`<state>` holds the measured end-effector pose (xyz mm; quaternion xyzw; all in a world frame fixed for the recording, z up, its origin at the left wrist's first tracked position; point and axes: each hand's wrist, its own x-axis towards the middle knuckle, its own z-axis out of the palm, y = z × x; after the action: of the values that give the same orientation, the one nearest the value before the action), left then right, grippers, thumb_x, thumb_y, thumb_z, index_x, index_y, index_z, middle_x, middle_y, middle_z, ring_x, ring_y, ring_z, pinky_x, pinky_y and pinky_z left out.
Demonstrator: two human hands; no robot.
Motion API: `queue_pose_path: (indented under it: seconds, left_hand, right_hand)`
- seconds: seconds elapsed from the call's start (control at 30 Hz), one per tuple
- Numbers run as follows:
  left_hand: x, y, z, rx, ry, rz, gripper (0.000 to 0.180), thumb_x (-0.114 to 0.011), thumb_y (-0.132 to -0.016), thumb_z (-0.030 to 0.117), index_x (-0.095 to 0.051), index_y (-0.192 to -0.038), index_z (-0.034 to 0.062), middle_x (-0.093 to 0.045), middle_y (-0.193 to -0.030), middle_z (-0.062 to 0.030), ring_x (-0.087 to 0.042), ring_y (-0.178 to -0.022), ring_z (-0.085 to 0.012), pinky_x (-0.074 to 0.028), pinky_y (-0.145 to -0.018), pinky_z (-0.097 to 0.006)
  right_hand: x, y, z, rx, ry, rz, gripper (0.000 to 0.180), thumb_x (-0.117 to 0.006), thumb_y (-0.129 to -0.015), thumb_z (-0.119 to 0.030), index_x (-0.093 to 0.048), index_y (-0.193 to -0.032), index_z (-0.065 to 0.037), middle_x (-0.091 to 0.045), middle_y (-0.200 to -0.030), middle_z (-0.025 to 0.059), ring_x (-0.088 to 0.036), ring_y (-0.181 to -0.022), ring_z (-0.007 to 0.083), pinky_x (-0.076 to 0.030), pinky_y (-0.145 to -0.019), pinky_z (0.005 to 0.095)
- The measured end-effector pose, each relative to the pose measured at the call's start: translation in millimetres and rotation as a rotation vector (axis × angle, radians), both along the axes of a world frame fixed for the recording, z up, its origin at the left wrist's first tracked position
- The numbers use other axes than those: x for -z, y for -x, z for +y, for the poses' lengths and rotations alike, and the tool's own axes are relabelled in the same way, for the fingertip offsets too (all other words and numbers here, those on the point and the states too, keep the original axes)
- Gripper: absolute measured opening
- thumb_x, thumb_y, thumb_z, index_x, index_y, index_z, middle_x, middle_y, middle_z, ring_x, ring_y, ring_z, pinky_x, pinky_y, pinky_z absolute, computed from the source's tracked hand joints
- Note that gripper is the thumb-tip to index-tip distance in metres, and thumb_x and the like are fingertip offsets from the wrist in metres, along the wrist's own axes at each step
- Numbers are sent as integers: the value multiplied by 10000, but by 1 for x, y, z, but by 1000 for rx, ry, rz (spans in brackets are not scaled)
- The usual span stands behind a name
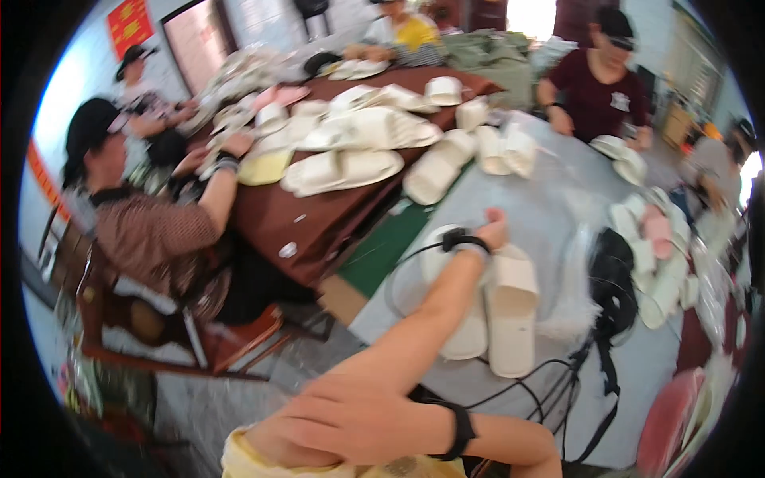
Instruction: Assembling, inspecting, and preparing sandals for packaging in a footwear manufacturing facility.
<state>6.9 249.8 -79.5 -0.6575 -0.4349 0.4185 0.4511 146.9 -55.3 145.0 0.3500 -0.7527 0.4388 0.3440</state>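
Grey table adjoins brown table in crowded workroom; red poster on wall. 5 other people seated round tables. 2 white slippers lie side by side on grey table, front of wearer. Slipper pile on brown table, too many to count. Left hand reaches over pair, fingers hidden, grip can't tell. Right hand near chest, fingers loosely spread, holds nothing.

We see a pair of white slippers, side by side, soles down, on the grey surface.
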Motion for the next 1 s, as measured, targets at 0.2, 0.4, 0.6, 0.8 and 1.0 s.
queue_pose_path:
  seconds: [0.2, 0.4, 0.6, 0.8, 1.0]
  left_hand:
    - [-107, -45, -71, -97, 325, 291, 542, -358, -798, 500, -496, -1124, 89, -525, -1087, -102, -477, -994, -256, -387, -793, -427]
    - [-126, -139, -218, -168, 250, 374, 330, -335, -843, 237, -486, -1092, 81, -509, -1049, -110, -465, -985, -251, -378, -788, -460]
    - [86, -239, -250, -13, 85, 268, 282, -369, -821, 197, -535, -1003, 59, -549, -946, -121, -512, -881, -258, -405, -732, -455]
    - [43, -36, -63, -96, 71, 168, 245, -404, -800, 156, -584, -915, 37, -590, -843, -132, -559, -776, -264, -432, -675, -450]
    - [-6, -13, -1, 93, 9, 104, 105, -518, -710, 37, -610, -662, 44, -604, -662, -134, -577, -592, -270, -462, -529, -434]
  right_hand:
    - [23, -39, 45, 256, -311, 75, 220, -611, -694, -117, -593, -909, -77, -568, -842, 23, -558, -774, 169, -462, -681, 277]
    - [17, -22, 17, 204, -57, 5, 241, -604, -695, -112, -587, -930, -63, -576, -850, 33, -553, -768, 189, -457, -689, 282]
    - [-29, 27, 0, -77, 252, -257, 117, -507, -853, -142, -543, -855, -31, -517, -789, 97, -515, -722, 292, -422, -651, 358]
    - [-23, 20, -3, -187, 238, -241, 47, -478, -835, -68, -515, -852, -47, -452, -817, 93, -499, -752, 265, -399, -646, 340]
    - [-20, 19, 8, -208, 202, -291, 59, -500, -804, -54, -493, -857, -31, -408, -860, 118, -460, -749, 275, -395, -656, 342]
